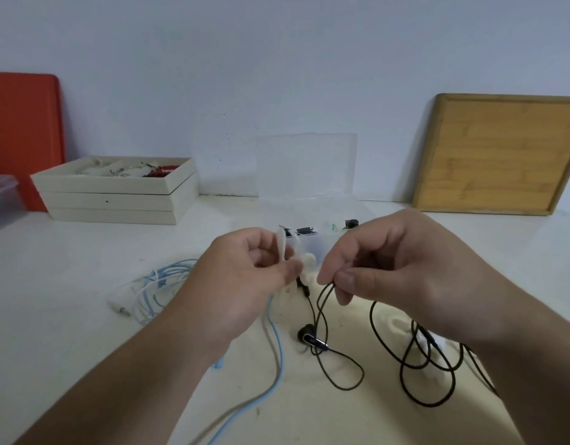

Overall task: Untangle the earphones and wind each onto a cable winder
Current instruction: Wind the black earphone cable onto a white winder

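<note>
**Both hands up, black cable between them**

We hold our left hand (245, 271) above the worktop (84, 316), fingers curled round a white cable winder (282, 248) that sticks up out of the grip. Just beside it, our right hand (389, 261) pinches the black earphone cable (322, 303) between thumb and forefinger. From that pinch the cable hangs down to the worktop, where a black earbud (306, 334) lies below and between the two hands, and more loops (421, 358) lie under our right wrist. The blue earphone cable (158, 284) sits bunched on the worktop left of our left hand, one strand running under that forearm. A clear plastic box (306, 168) stands open behind the hands.
</note>
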Demonstrator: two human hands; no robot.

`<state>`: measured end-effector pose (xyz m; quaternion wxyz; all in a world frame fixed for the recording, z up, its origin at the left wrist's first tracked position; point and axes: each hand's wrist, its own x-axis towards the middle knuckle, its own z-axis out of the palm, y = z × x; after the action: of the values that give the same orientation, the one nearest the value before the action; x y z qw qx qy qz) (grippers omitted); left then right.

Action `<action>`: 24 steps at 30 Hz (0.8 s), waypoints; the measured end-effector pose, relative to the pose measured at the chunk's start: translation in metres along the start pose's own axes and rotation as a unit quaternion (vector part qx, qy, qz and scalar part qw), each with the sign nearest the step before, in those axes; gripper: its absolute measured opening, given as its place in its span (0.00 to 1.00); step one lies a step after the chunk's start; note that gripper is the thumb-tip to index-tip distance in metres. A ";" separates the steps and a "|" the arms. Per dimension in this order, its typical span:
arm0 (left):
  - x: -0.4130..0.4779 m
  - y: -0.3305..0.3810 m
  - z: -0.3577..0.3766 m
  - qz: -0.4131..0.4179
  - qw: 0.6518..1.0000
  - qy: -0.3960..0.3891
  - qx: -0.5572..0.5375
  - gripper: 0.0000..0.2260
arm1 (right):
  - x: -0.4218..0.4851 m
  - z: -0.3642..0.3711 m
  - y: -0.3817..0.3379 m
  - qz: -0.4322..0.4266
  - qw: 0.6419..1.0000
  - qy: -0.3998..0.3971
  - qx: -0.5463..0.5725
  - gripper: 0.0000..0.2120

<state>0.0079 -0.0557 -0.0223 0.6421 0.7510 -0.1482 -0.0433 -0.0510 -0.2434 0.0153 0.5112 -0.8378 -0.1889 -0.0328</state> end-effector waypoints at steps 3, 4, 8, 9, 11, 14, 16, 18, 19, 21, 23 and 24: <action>0.003 0.003 -0.004 -0.013 0.993 0.001 -0.120 0.13 | 0.002 0.002 0.002 0.032 0.998 0.021 -0.054 0.07; 0.004 0.003 -0.006 -0.018 0.986 -0.003 -0.165 0.17 | 0.003 0.003 0.003 0.040 0.997 0.023 -0.067 0.08; 0.001 0.006 -0.003 -0.006 0.980 -0.026 -0.198 0.15 | 0.004 0.006 0.003 0.044 0.999 0.010 -0.019 0.06; 0.000 0.006 0.000 0.005 0.984 -0.030 -0.176 0.11 | 0.004 0.006 0.001 0.041 0.999 0.013 0.004 0.05; -0.002 0.004 0.002 0.028 0.992 -0.022 -0.120 0.08 | 0.003 0.004 -0.002 0.030 0.998 0.016 0.050 0.04; -0.003 0.004 0.002 0.044 0.997 -0.020 -0.061 0.08 | 0.000 0.000 -0.006 0.025 0.998 0.023 0.061 0.10; -0.006 0.006 0.001 0.050 0.997 -0.044 -0.045 0.09 | 0.000 0.001 -0.007 0.027 0.998 0.051 0.022 0.12; -0.006 0.007 0.001 0.058 0.996 -0.060 -0.027 0.09 | 0.002 0.003 -0.005 0.031 0.995 0.090 -0.026 0.11; -0.005 0.006 0.001 0.062 0.996 -0.067 -0.024 0.08 | 0.002 0.003 -0.005 0.034 0.992 0.110 -0.047 0.10; -0.004 0.004 0.002 0.074 0.993 -0.085 -0.037 0.09 | 0.002 0.002 -0.005 0.037 0.986 0.143 -0.080 0.08; -0.003 0.003 0.004 0.094 0.988 -0.110 -0.054 0.08 | 0.002 0.002 -0.007 0.033 0.984 0.154 -0.087 0.08; -0.003 0.003 0.005 0.098 0.985 -0.127 -0.061 0.09 | 0.003 0.003 -0.007 0.031 0.984 0.154 -0.086 0.08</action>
<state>0.0034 -0.0600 -0.0202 0.6638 0.6806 -0.2985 -0.0836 -0.0510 -0.2377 0.0204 0.4614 -0.8687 -0.0784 -0.1620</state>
